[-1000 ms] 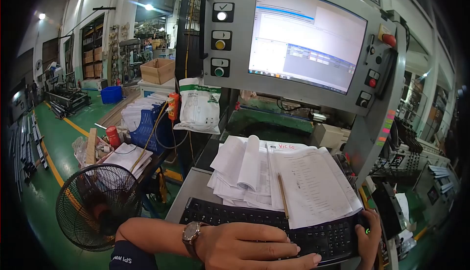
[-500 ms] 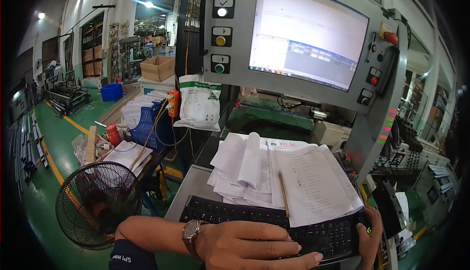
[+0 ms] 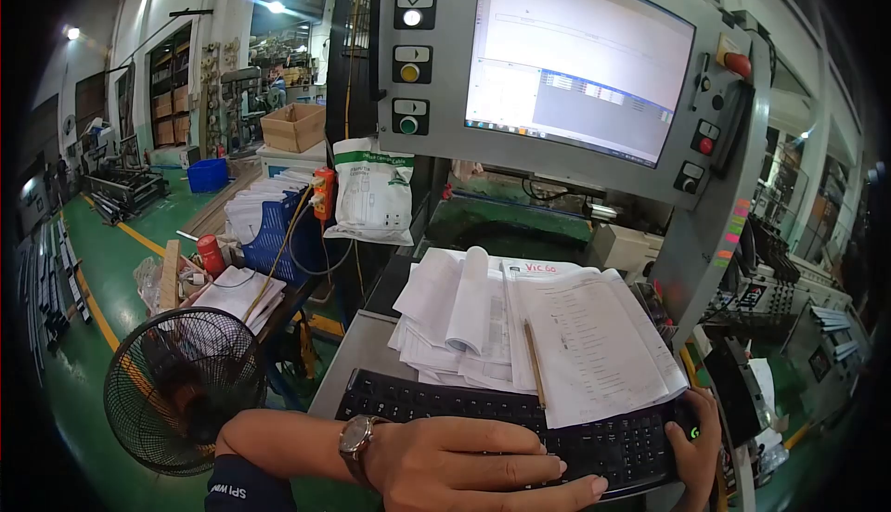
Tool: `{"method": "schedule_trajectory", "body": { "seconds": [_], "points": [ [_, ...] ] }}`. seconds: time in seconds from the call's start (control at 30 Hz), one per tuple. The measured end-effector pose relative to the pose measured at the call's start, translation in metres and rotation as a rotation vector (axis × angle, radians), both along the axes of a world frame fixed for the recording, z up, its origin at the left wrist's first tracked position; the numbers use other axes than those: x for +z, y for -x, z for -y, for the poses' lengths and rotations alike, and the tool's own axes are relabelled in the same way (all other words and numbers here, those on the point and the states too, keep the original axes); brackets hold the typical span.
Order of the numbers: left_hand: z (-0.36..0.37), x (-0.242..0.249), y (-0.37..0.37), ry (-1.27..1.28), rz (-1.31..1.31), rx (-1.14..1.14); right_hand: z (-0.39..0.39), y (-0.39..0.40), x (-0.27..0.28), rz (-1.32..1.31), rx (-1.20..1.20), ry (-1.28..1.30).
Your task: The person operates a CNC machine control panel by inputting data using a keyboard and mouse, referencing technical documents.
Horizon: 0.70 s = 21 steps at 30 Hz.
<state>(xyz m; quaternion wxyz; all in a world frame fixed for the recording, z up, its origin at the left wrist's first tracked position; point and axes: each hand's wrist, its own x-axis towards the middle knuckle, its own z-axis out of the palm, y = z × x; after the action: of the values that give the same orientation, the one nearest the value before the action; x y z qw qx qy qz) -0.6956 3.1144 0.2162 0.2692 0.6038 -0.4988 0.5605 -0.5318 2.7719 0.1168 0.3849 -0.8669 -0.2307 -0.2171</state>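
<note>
My left hand (image 3: 464, 464), with a watch (image 3: 356, 438) on the wrist, lies over the black keyboard (image 3: 408, 401). Its fingers are stretched out to the right across the keys and hold nothing. At the keyboard's right end, my right hand (image 3: 699, 452) is curled around a black computer mouse (image 3: 688, 416) with a green lit mark, its thumb along the near side. Printed sheets (image 3: 594, 349) overlap the keyboard's back edge, and a pencil (image 3: 535, 363) rests on them. Beyond, a lit monitor (image 3: 580, 57) shows a drawing window and a table of rows.
The grey control panel (image 3: 436, 141) carries several buttons and a red knob (image 3: 738, 64). To the left stand a black fan (image 3: 186, 391), a blue file holder (image 3: 278, 238) and a hanging white bag (image 3: 374, 194). Farther off are a cardboard box (image 3: 293, 128) and a blue bin (image 3: 207, 176).
The view has shifted slightly, so the panel and papers sit a little farther left and higher. Both hands keep nearly the same places on the keyboard and mouse.
</note>
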Motion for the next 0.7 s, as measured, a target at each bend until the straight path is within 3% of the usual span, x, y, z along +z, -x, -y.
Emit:
{"method": "schedule_trajectory", "body": {
  "seconds": [0.1,0.2,0.37,0.47,0.7],
  "points": [
    [0.000,-0.002,0.001,0.003,-0.014,0.004,0.001,-0.001,-0.001,-0.005,-0.017,0.000],
    [0.004,-0.011,-0.017,0.057,0.143,-0.022,0.004,-0.002,-0.003,-0.009,-0.049,-0.014],
    [0.001,-0.008,-0.007,0.042,0.065,-0.030,0.005,-0.003,-0.004,0.003,-0.062,-0.005],
    [0.004,-0.011,-0.026,0.073,0.235,-0.044,0.003,-0.002,-0.002,-0.003,-0.066,0.005],
    [0.002,-0.012,-0.023,0.060,0.226,-0.030,0.003,-0.002,-0.003,-0.019,-0.072,-0.011]
  ]
}}
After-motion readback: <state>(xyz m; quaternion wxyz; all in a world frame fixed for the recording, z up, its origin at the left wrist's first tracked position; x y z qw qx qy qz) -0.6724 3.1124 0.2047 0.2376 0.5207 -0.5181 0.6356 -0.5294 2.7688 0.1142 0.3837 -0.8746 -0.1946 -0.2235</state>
